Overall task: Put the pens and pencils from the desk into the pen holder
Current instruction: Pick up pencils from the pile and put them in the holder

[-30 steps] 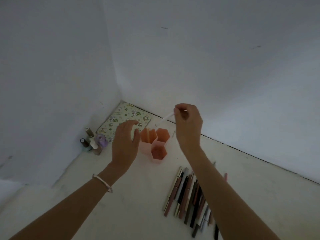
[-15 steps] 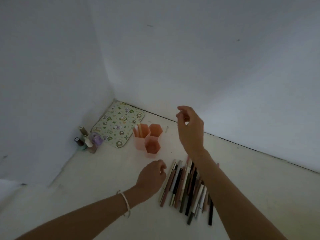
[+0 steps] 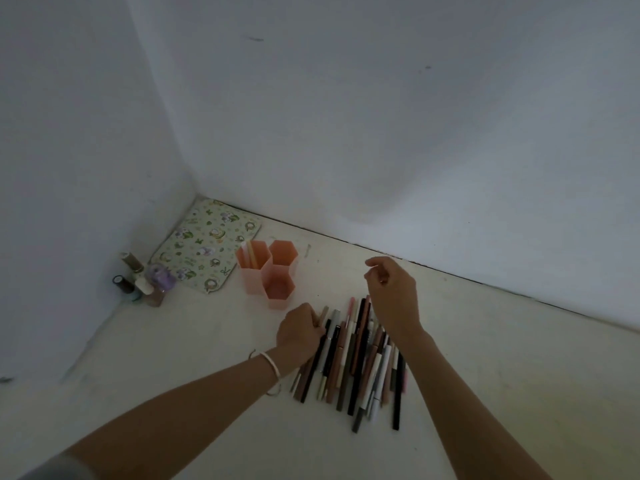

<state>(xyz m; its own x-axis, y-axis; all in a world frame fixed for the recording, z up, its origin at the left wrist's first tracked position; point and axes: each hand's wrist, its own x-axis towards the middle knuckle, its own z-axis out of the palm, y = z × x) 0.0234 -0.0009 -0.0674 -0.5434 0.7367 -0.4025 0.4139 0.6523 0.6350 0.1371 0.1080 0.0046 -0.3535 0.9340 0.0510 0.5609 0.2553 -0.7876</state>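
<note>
A pink pen holder point(image 3: 277, 296) with three hexagonal cells stands on the white desk; two pale pens point(image 3: 250, 257) lean in its rear left cell. A pile of several pens and pencils point(image 3: 356, 362) lies side by side in front of it. My left hand point(image 3: 300, 328) rests on the pile's left edge, with its fingers curled around a beige pen point(image 3: 324, 312) that still lies on the desk. My right hand point(image 3: 392, 293) hovers over the far end of the pile, fingers loosely bent and holding nothing.
A flat pouch with a cartoon print point(image 3: 207, 244) lies in the corner behind the holder. Several small bottles point(image 3: 142, 283) stand against the left wall. White walls close the desk at the left and the back.
My right hand let a white pen go into the holder and came down empty over the pile. My left hand left the holder and closed on a pen at the pile's left edge.
</note>
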